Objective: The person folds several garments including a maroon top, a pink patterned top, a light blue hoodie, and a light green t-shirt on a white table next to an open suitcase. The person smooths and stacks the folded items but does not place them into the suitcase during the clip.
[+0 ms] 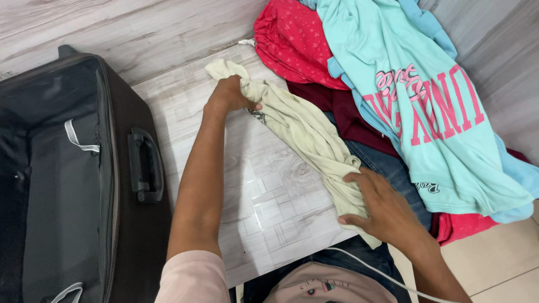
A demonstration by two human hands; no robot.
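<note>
While the pale yellow-green garment (303, 132) lies stretched diagonally across the small wood-pattern table (264, 207), both hands are on it: the left hand (229, 95) is closed in a fist around the far bunched end, thumb over the cloth, and the right hand (382, 205) rests on the near end with fingers half curled, pressing and pinching the folds rather than fully gripping. The garment touches the pile of clothes on its right: a dark maroon piece (342, 109), jeans (387, 165), a red patterned piece (292, 39) and a turquoise shirt with pink lettering (404, 95) on top, over a light blue layer (522, 179). An open black suitcase (73, 168) with a handle (145, 165) sits just left of the table, on the floor. A white cable (376, 272) runs across the person's lap. Judgement on handling: thin knit, light, fully limp, no stiffness, so it sags and twists between grip points; not slippery, not fragile, but it can snag or drag the neighbouring clothes. Best hold looks like the two ends, as now, or seams and hem, kept taut so the roll does not unravel.
</note>
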